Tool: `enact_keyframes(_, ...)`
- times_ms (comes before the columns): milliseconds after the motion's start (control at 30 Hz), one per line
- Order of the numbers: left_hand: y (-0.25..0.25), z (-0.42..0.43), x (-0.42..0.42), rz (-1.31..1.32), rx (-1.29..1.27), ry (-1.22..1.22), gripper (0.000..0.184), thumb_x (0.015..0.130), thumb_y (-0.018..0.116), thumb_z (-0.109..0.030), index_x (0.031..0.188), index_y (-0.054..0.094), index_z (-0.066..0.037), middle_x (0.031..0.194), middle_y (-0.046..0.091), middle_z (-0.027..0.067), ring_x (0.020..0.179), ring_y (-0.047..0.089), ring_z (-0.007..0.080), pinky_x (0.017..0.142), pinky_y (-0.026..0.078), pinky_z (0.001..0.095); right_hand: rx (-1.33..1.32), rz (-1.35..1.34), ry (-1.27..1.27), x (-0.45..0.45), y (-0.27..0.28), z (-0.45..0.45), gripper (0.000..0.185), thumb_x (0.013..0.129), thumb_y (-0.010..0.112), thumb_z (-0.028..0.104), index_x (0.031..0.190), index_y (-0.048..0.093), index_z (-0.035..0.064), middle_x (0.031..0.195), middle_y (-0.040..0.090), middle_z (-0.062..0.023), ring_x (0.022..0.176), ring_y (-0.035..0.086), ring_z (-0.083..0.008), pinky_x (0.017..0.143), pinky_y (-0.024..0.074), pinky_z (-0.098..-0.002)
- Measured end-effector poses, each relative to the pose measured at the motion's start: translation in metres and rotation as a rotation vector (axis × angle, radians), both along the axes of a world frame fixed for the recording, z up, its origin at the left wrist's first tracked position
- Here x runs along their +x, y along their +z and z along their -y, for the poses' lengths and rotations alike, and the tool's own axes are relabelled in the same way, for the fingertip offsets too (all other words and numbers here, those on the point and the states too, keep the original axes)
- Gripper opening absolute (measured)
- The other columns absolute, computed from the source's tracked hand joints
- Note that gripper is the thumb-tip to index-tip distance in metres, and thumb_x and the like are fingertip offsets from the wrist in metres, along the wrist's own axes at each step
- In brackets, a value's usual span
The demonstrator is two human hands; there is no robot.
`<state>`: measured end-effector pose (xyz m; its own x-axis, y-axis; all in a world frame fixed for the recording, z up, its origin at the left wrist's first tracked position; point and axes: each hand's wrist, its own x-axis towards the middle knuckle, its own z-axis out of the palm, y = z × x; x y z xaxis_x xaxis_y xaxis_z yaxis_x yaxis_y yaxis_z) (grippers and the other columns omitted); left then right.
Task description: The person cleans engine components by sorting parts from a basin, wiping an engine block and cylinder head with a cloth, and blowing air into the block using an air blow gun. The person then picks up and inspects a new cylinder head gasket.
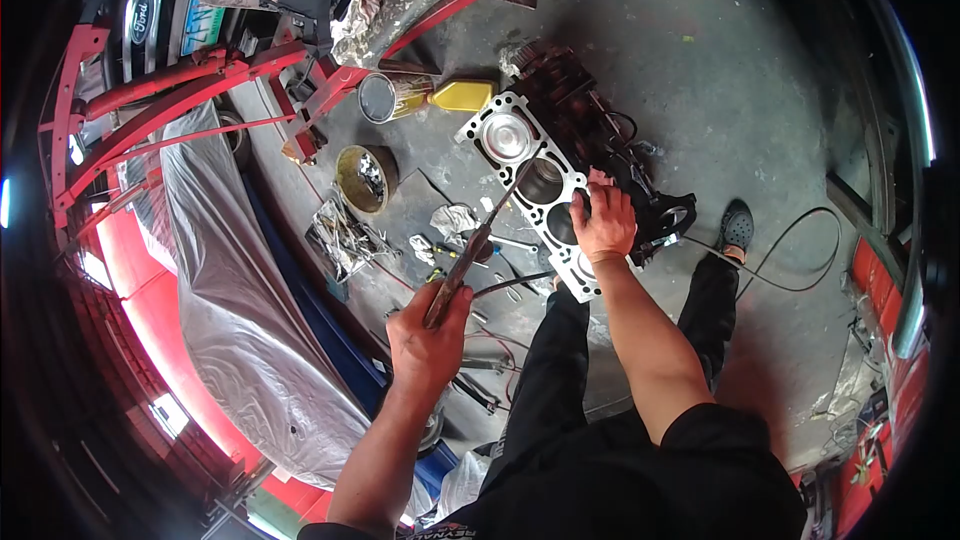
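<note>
My left hand is wrapped round the worn handle of a long tool, whose thin shaft slants up to the right. The shaft's far end lies over the engine block near an open cylinder bore. A round piston top shows in the bore at the block's upper end. My right hand rests on the block's right edge, its fingers bent over the rim beside a lower bore. Whether those fingers hold anything is hidden.
Left of the block are a bucket with small parts, a tray of tools, a yellow bottle and a can. A red metal frame stands upper left. A hose loops across the floor at right.
</note>
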<state>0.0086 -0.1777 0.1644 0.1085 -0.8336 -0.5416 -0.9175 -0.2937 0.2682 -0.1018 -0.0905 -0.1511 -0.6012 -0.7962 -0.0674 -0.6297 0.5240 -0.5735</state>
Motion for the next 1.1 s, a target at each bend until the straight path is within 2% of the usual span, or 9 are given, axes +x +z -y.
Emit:
enact_keyframes(233,-0.010,0.023,-0.002,0.038,-0.048,-0.135,0.022,0.089,0.075,-0.022,0.088,0.070,-0.001,0.060,0.060,0.0101,0.052,0.051,0.0120,0.053,0.044,0.0327,0.000,0.019,-0.002,0.000,0.002,-0.001,0.032,0.089,0.065,0.041,0.109,0.066,0.0153,0.102,0.063,-0.0093,0.091,0.060,-0.0320,0.077,0.0502,-0.0445)
enact_keyframes(300,-0.015,0.039,-0.008,0.019,-0.011,-0.043,0.024,0.089,0.075,-0.024,0.085,0.069,-0.001,0.057,0.058,0.0093,0.051,0.048,0.0124,0.052,0.041,0.0339,-0.021,0.011,-0.013,-0.001,0.001,0.001,0.032,0.089,0.065,0.040,0.108,0.066,0.0144,0.101,0.062,-0.0094,0.090,0.060,-0.0320,0.077,0.0502,-0.0446)
enact_keyframes(433,-0.010,0.068,-0.023,0.107,0.055,-0.206,0.028,0.088,0.074,-0.028,0.083,0.069,-0.001,0.059,0.057,0.0097,0.052,0.049,0.0164,0.053,0.042,0.0356,-0.041,-0.023,0.008,-0.004,0.004,0.002,0.032,0.088,0.065,0.040,0.106,0.066,0.0134,0.096,0.061,-0.0097,0.088,0.060,-0.0319,0.077,0.0500,-0.0444)
enact_keyframes(567,-0.004,0.088,-0.038,0.147,0.152,-0.172,0.029,0.088,0.074,-0.030,0.083,0.069,-0.002,0.059,0.057,0.0108,0.052,0.049,0.0191,0.054,0.042,0.0367,-0.037,0.007,-0.007,-0.003,0.004,0.002,0.031,0.088,0.066,0.039,0.105,0.066,0.0135,0.095,0.061,-0.0096,0.087,0.060,-0.0316,0.075,0.0495,-0.0442)
enact_keyframes(867,-0.010,0.039,-0.029,0.031,-0.069,-0.227,0.024,0.086,0.075,-0.026,0.086,0.068,-0.003,0.064,0.061,0.0217,0.059,0.061,0.0384,0.057,0.047,0.0412,-0.045,0.000,-0.003,-0.002,0.003,0.002,0.032,0.088,0.066,0.040,0.107,0.064,0.0139,0.096,0.061,-0.0093,0.088,0.059,-0.0323,0.075,0.0499,-0.0452)
enact_keyframes(967,-0.007,0.057,-0.044,0.090,0.035,-0.193,0.023,0.087,0.074,-0.024,0.086,0.068,-0.002,0.065,0.060,0.0222,0.059,0.061,0.0387,0.057,0.048,0.0415,-0.038,-0.023,0.010,-0.002,0.003,0.001,0.032,0.089,0.065,0.041,0.106,0.065,0.0138,0.098,0.062,-0.0099,0.088,0.060,-0.0324,0.076,0.0501,-0.0450)
enact_keyframes(1000,-0.009,0.059,-0.035,0.095,0.035,-0.281,0.020,0.089,0.073,-0.022,0.090,0.070,-0.002,0.067,0.065,0.0181,0.053,0.060,0.0286,0.056,0.048,0.0381,-0.022,-0.014,0.021,-0.002,0.002,0.000,0.034,0.089,0.066,0.040,0.109,0.064,0.0124,0.101,0.062,-0.0097,0.091,0.060,-0.0334,0.079,0.0497,-0.0453)
enact_keyframes(1033,-0.006,0.062,-0.029,0.089,0.019,-0.278,0.020,0.089,0.073,-0.022,0.090,0.070,-0.002,0.067,0.065,0.0181,0.053,0.060,0.0286,0.056,0.048,0.0381,-0.037,-0.022,0.024,-0.003,0.002,0.003,0.034,0.089,0.066,0.040,0.109,0.064,0.0124,0.101,0.062,-0.0097,0.091,0.060,-0.0334,0.079,0.0497,-0.0453)
enact_keyframes(1100,0.007,0.058,-0.011,-0.099,0.239,0.156,0.020,0.091,0.071,-0.020,0.097,0.071,0.000,0.075,0.071,0.0120,0.054,0.060,0.0163,0.053,0.047,0.0327,0.019,0.011,0.018,-0.001,0.004,0.001,0.033,0.090,0.065,0.038,0.109,0.063,0.0119,0.102,0.062,-0.0107,0.091,0.059,-0.0337,0.078,0.0495,-0.0456)
